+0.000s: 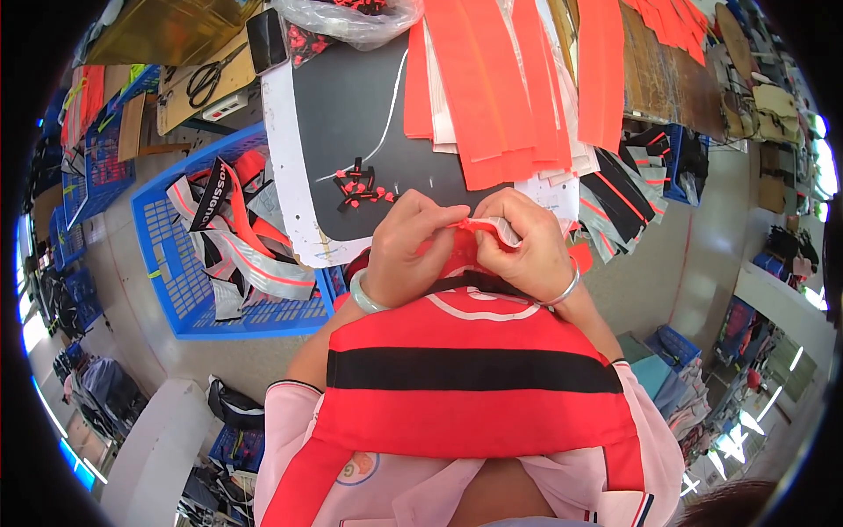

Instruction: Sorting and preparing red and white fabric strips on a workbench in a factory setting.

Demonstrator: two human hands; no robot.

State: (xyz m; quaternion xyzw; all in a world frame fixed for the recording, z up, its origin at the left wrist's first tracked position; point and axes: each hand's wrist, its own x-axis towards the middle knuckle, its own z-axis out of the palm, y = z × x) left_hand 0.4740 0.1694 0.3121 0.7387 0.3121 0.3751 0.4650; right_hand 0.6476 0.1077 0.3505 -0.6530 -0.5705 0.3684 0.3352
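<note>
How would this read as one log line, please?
left hand: pinching red-white strip; right hand: pinching same strip; table: small black-and-red pieces

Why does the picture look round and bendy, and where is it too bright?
Head view: the fisheye lens curves the room near the rim and leaves black corners; head view: white glare shows at both sides; head view: the red apron near the middle looks clear, not washed out.

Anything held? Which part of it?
A small, curved coral-and-white fabric strip, apparently pinched near its left end by the left hand and right hand.
</note>
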